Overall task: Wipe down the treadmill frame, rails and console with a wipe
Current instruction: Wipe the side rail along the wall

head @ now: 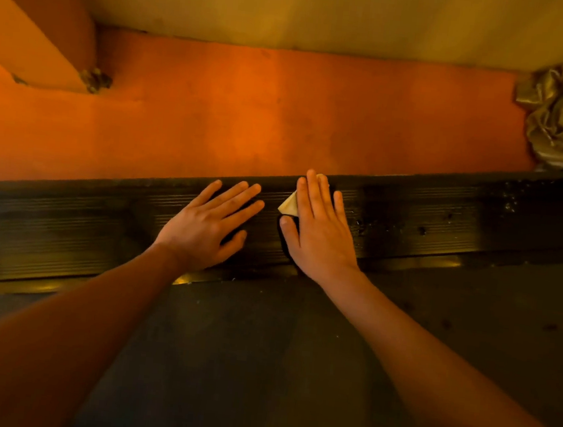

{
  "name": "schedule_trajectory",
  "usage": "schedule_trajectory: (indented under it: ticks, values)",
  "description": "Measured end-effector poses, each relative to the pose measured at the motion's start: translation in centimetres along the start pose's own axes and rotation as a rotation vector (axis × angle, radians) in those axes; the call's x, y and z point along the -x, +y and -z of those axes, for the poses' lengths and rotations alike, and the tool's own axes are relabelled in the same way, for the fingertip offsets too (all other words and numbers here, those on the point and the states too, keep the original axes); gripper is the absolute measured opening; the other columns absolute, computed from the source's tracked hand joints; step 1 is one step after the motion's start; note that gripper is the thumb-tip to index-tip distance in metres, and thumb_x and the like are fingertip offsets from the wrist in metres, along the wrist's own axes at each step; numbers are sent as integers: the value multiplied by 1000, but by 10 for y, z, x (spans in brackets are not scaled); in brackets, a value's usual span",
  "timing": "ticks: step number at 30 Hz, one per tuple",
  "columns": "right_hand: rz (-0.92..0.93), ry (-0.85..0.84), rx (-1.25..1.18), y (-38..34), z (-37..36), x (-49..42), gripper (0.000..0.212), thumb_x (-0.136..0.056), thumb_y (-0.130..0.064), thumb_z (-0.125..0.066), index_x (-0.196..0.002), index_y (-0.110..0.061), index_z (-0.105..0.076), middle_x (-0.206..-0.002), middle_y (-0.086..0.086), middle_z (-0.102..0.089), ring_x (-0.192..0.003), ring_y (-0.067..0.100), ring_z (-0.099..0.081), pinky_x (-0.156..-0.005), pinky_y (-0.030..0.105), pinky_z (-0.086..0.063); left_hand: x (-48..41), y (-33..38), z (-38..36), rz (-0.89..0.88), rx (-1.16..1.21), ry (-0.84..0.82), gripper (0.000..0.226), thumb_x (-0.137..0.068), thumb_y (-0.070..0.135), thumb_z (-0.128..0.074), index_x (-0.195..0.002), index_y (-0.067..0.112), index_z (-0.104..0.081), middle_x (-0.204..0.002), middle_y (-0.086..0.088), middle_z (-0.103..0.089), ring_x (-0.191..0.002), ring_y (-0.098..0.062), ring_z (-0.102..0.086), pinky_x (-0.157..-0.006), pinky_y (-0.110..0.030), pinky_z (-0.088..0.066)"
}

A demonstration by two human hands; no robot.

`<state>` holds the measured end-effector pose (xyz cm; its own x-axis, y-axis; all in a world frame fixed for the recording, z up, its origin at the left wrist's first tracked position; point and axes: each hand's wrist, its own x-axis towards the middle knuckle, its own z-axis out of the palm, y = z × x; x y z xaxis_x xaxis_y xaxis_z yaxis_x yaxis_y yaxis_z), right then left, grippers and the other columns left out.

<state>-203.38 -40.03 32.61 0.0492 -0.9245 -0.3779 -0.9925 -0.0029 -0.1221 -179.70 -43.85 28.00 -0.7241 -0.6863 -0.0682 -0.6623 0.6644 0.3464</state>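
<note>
Beside the orange carpeted floor point(248, 113) and the dark rubber treadmill belt point(260, 349) runs the long black ribbed side rail point(428, 210), wet-looking toward the right. The left hand point(210, 227) rests flat and open on it. The right hand point(316, 230), fingers straight, presses the small pale folded wipe point(289, 207) onto the rail. The rail-wiping step seems underway; next likely calls for sliding the wipe along the duller stretch, with the left hand moved clear.

Bare left hand point(203, 230), bare right hand point(318, 232), nails short. Both forearms point(98, 316) uncovered up to the view's bottom edge.
</note>
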Motion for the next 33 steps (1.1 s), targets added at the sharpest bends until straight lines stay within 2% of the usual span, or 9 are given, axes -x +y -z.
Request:
schedule_trajectory:
  ticks: [8,14,17,21,28,33]
  values:
    - [-138,-39,-22,-11,-25,57,71,-105,-54,-12,-163,-17,4,-171,4,11,-156,19,18,-125,40,12,-4,1,-2,-29,29,44,59,-103,42,-34,-158,21,-31,-169,-2,-17,-156,-19,-12,-127,-43,0]
    - [-121,29,-31,-4,-5,4,69,-108,-48,-22,-163,-12,-2,-172,7,6,-158,22,11,-125,40,11,-5,0,0,-38,40,39,58,-104,40,-35,-158,20,-33,-168,-2,-17,-156,-19,-11,-127,-46,-4]
    - [-127,-8,-31,-3,-1,4,70,-109,-49,-23,-164,-12,0,-172,6,10,-157,21,14,-124,40,13,-3,1,0,-21,20,24,59,-103,41,-34,-158,21,-31,-169,-2,-15,-156,-18,-9,-127,-45,-3]
    - [-165,-106,-40,-8,-7,47,70,-109,-51,-22,-163,-17,6,-170,3,17,-156,18,20,-126,40,12,-3,1,-1,-28,28,38,60,-101,40,-34,-158,19,-33,-168,-2,-16,-155,-16,-7,-127,-45,-3]
    - [-143,-240,9,-3,8,65,71,-109,-52,-22,-163,-16,8,-170,4,17,-156,20,18,-128,42,7,-4,3,7,-49,17,-25,61,-101,38,-32,-158,17,-32,-168,-7,-18,-156,-23,-13,-125,-52,-10]
    - [-169,-172,-41,-9,-2,70,72,-108,-54,-19,-163,-16,7,-170,4,17,-156,19,19,-127,41,9,-3,5,8,-50,8,-23,62,-101,40,-29,-158,17,-31,-169,-6,-17,-156,-22,-12,-125,-52,-9]
